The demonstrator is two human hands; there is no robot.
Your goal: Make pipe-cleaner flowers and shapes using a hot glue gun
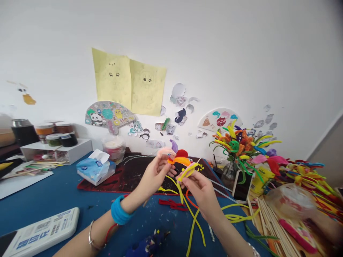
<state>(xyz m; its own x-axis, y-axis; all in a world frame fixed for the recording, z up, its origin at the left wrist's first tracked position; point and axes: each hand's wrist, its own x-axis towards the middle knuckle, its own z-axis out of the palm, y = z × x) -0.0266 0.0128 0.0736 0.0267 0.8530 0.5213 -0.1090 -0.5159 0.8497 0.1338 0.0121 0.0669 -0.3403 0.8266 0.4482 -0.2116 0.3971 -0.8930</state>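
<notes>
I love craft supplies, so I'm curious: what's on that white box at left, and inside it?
Several jars stand on top of the white box. Inside, small pinkish items show through the front, too blurry to name. The top and walls hide the rest.

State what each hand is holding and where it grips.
The left hand holds a multicoloured fuzzy flower near its middle. The right hand pinches a yellow fuzzy piece near its lower end; the exact contact is partly hidden.

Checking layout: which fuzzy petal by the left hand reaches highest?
The curled purple fuzzy petal: its tip tops the pale pink petal, red petal and orange petal.
</notes>
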